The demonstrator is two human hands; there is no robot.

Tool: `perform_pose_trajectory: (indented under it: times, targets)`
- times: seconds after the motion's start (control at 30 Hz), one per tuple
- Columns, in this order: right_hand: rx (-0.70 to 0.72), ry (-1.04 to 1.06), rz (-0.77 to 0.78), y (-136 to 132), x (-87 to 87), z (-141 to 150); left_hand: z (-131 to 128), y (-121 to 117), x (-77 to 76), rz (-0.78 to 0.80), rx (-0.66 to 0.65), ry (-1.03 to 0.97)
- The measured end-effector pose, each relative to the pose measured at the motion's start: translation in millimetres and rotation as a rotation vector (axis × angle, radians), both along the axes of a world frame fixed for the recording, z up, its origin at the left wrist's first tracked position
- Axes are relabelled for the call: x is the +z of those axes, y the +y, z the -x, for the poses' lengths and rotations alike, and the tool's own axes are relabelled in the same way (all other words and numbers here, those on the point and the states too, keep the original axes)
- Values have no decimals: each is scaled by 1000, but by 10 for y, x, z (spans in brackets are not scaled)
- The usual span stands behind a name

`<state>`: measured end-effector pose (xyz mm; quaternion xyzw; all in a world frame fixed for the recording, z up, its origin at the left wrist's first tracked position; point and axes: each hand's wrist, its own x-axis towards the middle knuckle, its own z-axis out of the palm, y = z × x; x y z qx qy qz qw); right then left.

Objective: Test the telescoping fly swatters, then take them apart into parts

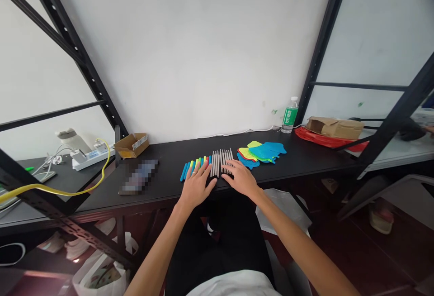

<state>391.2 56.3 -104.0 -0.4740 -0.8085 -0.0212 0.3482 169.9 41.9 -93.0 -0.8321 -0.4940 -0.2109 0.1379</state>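
Observation:
My left hand (pixel 196 183) lies with fingers spread over a row of short coloured tubes (pixel 186 169) in blue, yellow, green and pink. On slim grey rods (pixel 215 162), set side by side to the right of the tubes, rests my right hand (pixel 239 176), its fingers stretched out. Neither hand grips anything. Just beyond the right hand is a loose pile of flat blue, yellow and red mesh pieces (pixel 266 151); I cannot tell exactly what they are. The hands partly cover the near ends of the tubes and rods.
On the black table (pixel 166 151) stand a small open cardboard box (pixel 131 145) and, at the back right, a water bottle (pixel 290 116). A blurred-out flat object (pixel 140 177) lies left. A power strip (pixel 93 155), a yellow cable (pixel 103 171) and black rack posts (pixel 325 38) flank the table.

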Motion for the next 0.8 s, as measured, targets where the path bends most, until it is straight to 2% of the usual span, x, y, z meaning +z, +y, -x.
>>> perform_pose_trajectory:
  times: [0.13,0.23,0.47,0.63,0.8]
  targets:
    - [-5,7,-6,-14,7,8,-86,165,-33,125,5,10]
    - [-14,14,3,-14,5,14,-84,193,-25,164,6,16]
    - [-26,7,22,-18,16,9,36,150,31,93,63,35]
    - [-36,-5,22,-7,-2,4,260,150,-3,147,144,7]
    - [-20,-6,28,-12,5,5,291,124,-22,121,166,-9]
